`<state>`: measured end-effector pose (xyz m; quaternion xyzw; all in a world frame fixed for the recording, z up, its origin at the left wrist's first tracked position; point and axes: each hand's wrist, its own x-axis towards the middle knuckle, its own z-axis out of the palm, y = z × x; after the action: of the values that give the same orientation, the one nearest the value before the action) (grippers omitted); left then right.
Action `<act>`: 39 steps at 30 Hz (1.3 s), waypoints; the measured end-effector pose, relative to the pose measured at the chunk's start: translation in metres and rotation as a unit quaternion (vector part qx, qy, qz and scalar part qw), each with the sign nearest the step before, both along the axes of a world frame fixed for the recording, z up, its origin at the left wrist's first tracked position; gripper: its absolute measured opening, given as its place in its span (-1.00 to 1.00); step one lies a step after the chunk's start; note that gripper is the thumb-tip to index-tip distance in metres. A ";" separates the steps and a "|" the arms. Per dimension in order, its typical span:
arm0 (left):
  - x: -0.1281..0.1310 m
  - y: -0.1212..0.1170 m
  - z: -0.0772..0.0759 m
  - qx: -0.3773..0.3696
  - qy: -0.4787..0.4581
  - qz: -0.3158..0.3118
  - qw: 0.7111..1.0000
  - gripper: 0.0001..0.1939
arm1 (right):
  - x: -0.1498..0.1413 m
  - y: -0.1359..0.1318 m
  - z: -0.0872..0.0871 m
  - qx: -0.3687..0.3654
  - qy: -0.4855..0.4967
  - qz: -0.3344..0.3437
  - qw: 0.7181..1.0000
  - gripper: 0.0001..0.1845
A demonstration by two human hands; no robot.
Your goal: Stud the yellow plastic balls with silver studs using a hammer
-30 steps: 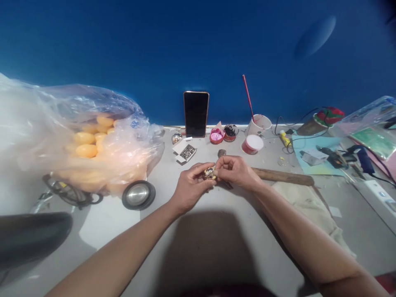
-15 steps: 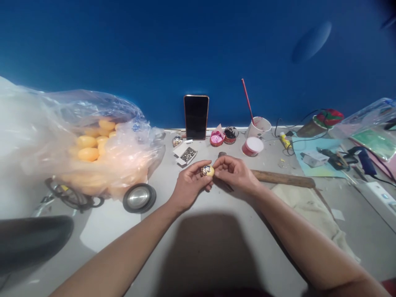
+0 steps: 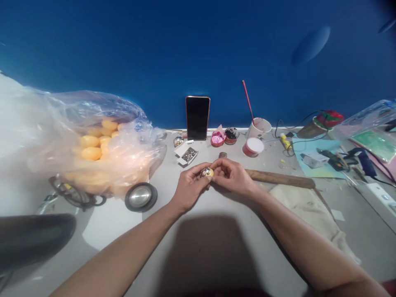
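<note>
Between thumb and fingers, my left hand (image 3: 190,185) holds a small yellow egg-shaped piece (image 3: 208,173), its left part covered with shiny silver tack heads. My right hand (image 3: 232,175) is closed in a pinch at the right end of this piece; anything between its fingertips is too small to make out. Just beyond my hands, a small white box (image 3: 183,159) lies open, filled with silver thumbtacks (image 3: 189,155). Behind it sits a silver-studded ball (image 3: 178,141). Under and beside my right hand lies a hammer with a wooden handle (image 3: 281,178).
A clear plastic bag (image 3: 123,111) of yellow egg-shaped pieces (image 3: 91,153) fills the left. A phone (image 3: 197,119) leans on the blue wall. Paint pots (image 3: 218,140), a white cup (image 3: 258,128) with a red stick, and a cloth (image 3: 297,206) lie right. A round metal lid (image 3: 141,196) sits left.
My right fingers have closed in nearer to the studded piece, which my left hand still holds. The view has shifted slightly.
</note>
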<state>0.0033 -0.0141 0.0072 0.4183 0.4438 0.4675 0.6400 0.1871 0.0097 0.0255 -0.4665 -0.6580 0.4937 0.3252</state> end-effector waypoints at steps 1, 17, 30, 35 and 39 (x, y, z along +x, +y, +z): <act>0.000 0.000 0.000 0.002 0.003 0.000 1.000 -0.52 | 0.000 0.000 -0.001 0.005 -0.005 0.000 1.000 -0.81; 0.000 0.004 -0.004 -0.031 -0.052 0.018 0.998 -0.33 | -0.006 -0.006 -0.016 0.277 -0.114 -0.023 0.954 -0.82; 0.000 0.002 -0.002 0.003 -0.032 0.018 0.999 -0.49 | -0.004 -0.010 -0.015 0.317 -0.146 0.008 0.937 -0.78; 0.000 0.002 -0.003 0.004 -0.049 0.013 0.999 -0.46 | -0.005 -0.009 -0.014 0.258 -0.151 -0.034 0.954 -0.69; 0.001 0.001 -0.001 -0.007 -0.036 0.016 0.999 -0.39 | -0.006 -0.006 -0.010 0.216 -0.140 -0.030 0.966 -0.78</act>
<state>0.0041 -0.0128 0.0058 0.3898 0.4306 0.4896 0.6503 0.1815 0.0041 0.0158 -0.4692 -0.7738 0.2597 0.3371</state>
